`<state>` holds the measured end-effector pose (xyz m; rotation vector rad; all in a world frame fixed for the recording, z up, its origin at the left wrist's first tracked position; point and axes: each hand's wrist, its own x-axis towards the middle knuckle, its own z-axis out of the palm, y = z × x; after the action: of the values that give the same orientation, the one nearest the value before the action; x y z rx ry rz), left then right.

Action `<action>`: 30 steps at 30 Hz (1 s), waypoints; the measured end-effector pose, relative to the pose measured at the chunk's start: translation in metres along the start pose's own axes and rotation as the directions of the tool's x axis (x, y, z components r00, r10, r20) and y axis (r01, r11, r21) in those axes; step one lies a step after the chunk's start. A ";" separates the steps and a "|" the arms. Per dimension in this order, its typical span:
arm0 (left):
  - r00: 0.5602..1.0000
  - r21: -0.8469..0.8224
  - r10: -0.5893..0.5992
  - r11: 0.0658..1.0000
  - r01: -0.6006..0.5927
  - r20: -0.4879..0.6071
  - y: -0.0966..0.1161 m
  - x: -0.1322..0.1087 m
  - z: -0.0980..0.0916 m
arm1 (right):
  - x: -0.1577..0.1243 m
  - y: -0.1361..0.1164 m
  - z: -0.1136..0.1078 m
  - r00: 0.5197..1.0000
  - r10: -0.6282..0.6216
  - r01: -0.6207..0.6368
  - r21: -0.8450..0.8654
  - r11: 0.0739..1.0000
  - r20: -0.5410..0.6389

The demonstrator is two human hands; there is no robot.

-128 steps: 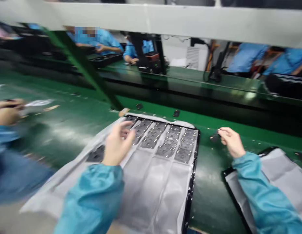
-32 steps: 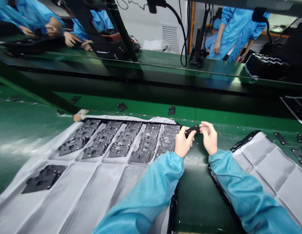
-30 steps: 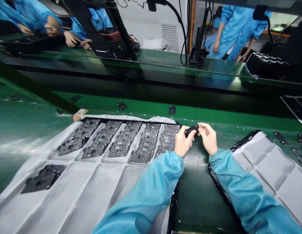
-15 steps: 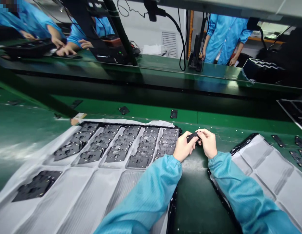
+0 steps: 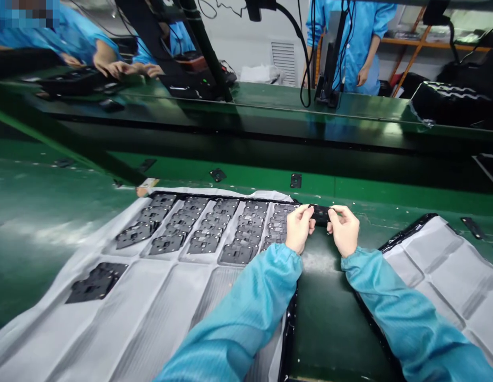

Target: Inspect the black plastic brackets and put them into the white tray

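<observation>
Between my two hands is a small flat black plastic part (image 5: 321, 214), held up level above the green bench. My left hand (image 5: 299, 229) pinches its left end, and my right hand (image 5: 344, 231) pinches its right end. Just left of my left hand lies a tray (image 5: 158, 297) lined with white sheet. Overlapping black parts (image 5: 206, 233) of a similar look fill its far row of compartments. One near-left compartment holds a small stack of black parts (image 5: 97, 281). My left forearm covers part of the tray.
A second white-lined tray (image 5: 441, 265) lies at the right. Loose black pieces (image 5: 296, 180) rest along the bench's back strip and at far right. A slanted green post (image 5: 91, 154) stands at left. Across the raised shelf, people in blue coats (image 5: 353, 48) work.
The black part has been turned out flat between both hands, which now grip its opposite ends. The view has shifted, so the trays appear farther right. A co-worker's arm has lowered.
</observation>
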<state>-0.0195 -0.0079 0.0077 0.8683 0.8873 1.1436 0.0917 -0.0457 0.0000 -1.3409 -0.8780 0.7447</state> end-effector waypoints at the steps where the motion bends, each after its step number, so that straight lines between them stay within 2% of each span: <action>1: 1.000 -0.005 0.000 1.000 0.000 -0.027 0.001 0.000 0.000 | -0.002 -0.001 0.001 1.000 0.001 -0.001 -0.003 1.000 0.013; 9: 0.997 0.002 0.001 1.000 -0.001 -0.072 0.000 0.002 -0.002 | -0.008 -0.003 0.004 0.998 -0.031 0.031 0.001 1.000 0.062; 14: 0.994 0.130 0.060 0.990 -0.049 -0.086 -0.004 0.005 -0.007 | -0.013 -0.005 0.006 0.995 -0.046 0.046 0.005 0.999 0.088; 18: 0.989 0.224 0.136 0.967 -0.119 -0.065 -0.008 0.005 -0.008 | -0.016 -0.003 0.007 0.994 -0.074 0.076 -0.017 0.997 0.082; 23: 0.988 0.240 0.149 0.961 -0.137 -0.031 -0.005 0.006 -0.007 | -0.014 -0.006 0.009 0.995 -0.082 0.084 -0.049 0.995 0.053; 26: 0.987 0.256 0.158 0.956 -0.143 -0.041 0.005 -0.001 -0.002 | -0.018 -0.020 0.009 0.997 -0.063 0.068 -0.122 0.990 0.041; 28: 0.985 0.251 0.169 0.956 -0.153 -0.045 0.010 -0.007 0.004 | -0.021 -0.026 0.005 0.998 -0.066 0.063 -0.236 0.970 -0.008; 30: 0.984 0.242 0.179 0.956 -0.169 -0.022 0.006 -0.006 0.007 | -0.017 -0.017 -0.003 0.991 -0.109 0.072 -0.366 0.928 -0.082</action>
<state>-0.0165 -0.0139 0.0168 1.1408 1.0141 1.2273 0.0849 -0.0637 0.0149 -1.6359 -1.0225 0.4494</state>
